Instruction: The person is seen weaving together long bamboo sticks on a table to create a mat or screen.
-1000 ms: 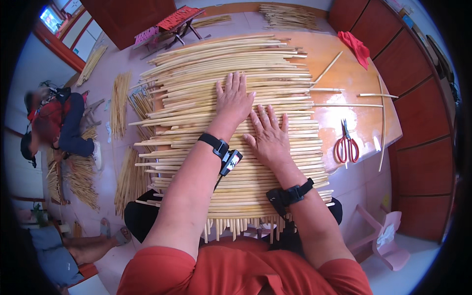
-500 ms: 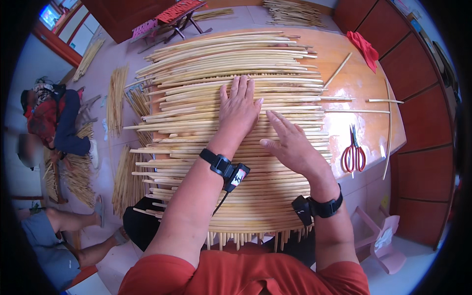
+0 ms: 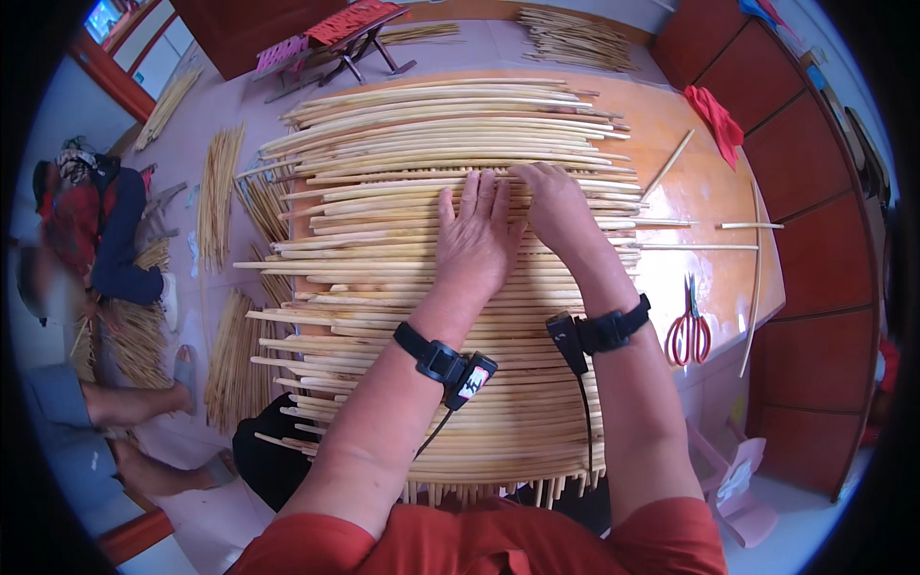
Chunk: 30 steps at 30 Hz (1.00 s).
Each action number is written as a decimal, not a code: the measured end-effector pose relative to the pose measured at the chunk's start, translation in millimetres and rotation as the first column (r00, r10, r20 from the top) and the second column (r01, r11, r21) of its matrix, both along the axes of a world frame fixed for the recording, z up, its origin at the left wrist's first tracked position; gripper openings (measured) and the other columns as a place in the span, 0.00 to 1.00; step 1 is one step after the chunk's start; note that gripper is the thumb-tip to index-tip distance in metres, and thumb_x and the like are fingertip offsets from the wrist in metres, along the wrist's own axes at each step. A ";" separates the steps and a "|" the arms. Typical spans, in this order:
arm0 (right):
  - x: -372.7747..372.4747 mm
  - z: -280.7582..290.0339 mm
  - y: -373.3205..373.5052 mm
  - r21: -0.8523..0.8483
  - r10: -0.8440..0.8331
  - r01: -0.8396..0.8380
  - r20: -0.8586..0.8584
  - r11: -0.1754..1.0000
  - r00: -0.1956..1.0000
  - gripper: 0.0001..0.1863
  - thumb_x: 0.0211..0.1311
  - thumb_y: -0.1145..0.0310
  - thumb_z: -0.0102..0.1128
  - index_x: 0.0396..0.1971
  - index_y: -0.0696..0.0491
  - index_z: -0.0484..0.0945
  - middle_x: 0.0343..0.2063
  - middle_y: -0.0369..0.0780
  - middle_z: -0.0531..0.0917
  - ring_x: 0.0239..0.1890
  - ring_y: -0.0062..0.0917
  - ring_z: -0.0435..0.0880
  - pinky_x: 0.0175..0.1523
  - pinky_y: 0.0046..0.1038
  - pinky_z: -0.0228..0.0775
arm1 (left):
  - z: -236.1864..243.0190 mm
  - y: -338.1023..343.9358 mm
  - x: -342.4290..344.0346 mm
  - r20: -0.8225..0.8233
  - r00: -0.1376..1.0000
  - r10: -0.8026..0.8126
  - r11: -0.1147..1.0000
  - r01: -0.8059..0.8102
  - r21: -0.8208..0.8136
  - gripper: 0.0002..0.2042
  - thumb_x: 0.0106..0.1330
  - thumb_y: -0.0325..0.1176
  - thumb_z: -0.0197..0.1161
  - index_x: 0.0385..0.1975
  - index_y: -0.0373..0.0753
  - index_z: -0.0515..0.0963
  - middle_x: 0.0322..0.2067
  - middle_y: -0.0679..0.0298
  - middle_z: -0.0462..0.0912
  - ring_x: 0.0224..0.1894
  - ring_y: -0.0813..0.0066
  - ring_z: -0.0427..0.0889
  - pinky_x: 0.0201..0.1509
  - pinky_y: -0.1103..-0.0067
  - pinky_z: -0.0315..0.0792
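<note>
A wide layer of pale yellow sticks (image 3: 402, 335) lies crosswise over a wooden table (image 3: 724, 278). My left hand (image 3: 475, 240) rests flat on the middle sticks, fingers stretched toward the far side. Just right of it, my right hand (image 3: 559, 209) curls down at a slit between stick rows, where a row of short stick ends shows. What its bent fingertips hold, if anything, is hidden. Black bands with small devices are on both wrists. Red-handled scissors (image 3: 688, 335) lie to the right, beside loose sticks (image 3: 671, 163).
A red cloth (image 3: 717, 120) lies at the table's far right, near red-brown cabinets (image 3: 805, 249). A folding stool (image 3: 355, 29) stands behind. Stick bundles (image 3: 220, 192) lie on the floor. Co-workers (image 3: 125, 230) sit at left. A pink chair (image 3: 743, 489) stands at lower right.
My right hand has moved from lying spread on the middle sticks up to the far gap, its fingers now curled. My left hand stays flat, a little farther right in view.
</note>
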State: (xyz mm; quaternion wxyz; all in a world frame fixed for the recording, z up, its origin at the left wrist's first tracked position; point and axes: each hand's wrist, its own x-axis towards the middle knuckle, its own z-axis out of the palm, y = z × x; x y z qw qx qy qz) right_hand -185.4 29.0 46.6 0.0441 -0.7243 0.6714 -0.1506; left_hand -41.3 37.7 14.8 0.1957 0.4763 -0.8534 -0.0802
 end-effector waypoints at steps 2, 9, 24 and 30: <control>-0.7 -7.4 -10.1 -0.022 0.001 -0.002 -0.021 1.000 1.000 0.23 0.52 0.75 0.57 0.52 0.52 0.77 0.51 0.41 0.79 0.55 0.37 0.74 0.60 0.40 0.65 | 0.3 0.6 1.3 -0.016 1.000 -0.001 1.000 0.001 -0.009 0.28 0.71 0.47 0.49 0.65 0.37 0.63 0.68 0.54 0.59 0.72 0.60 0.52 0.72 0.55 0.44; 2.0 -17.3 -17.3 -0.050 -0.062 0.058 -0.091 0.997 0.994 0.22 0.57 0.71 0.53 0.54 0.48 0.78 0.53 0.35 0.79 0.58 0.32 0.71 0.61 0.46 0.61 | -1.2 5.9 0.8 -0.013 1.000 0.015 1.000 -0.015 -0.012 0.28 0.71 0.47 0.49 0.66 0.37 0.62 0.68 0.54 0.60 0.72 0.60 0.53 0.73 0.57 0.43; 13.0 -19.8 -9.5 -0.012 -0.149 0.149 -0.086 0.989 0.985 0.21 0.61 0.67 0.52 0.54 0.38 0.78 0.58 0.29 0.77 0.60 0.29 0.70 0.62 0.51 0.60 | -0.2 11.6 1.6 0.048 0.998 0.034 0.999 -0.035 0.022 0.28 0.71 0.46 0.48 0.67 0.39 0.59 0.70 0.56 0.57 0.73 0.61 0.50 0.74 0.58 0.40; 13.5 -20.1 -7.6 0.034 -0.147 0.150 -0.066 0.988 0.987 0.22 0.60 0.68 0.52 0.55 0.38 0.77 0.59 0.30 0.76 0.61 0.28 0.70 0.62 0.52 0.59 | 0.3 13.9 1.8 0.053 0.998 0.027 0.998 -0.030 0.053 0.28 0.71 0.46 0.47 0.68 0.39 0.59 0.70 0.56 0.56 0.73 0.60 0.49 0.74 0.57 0.40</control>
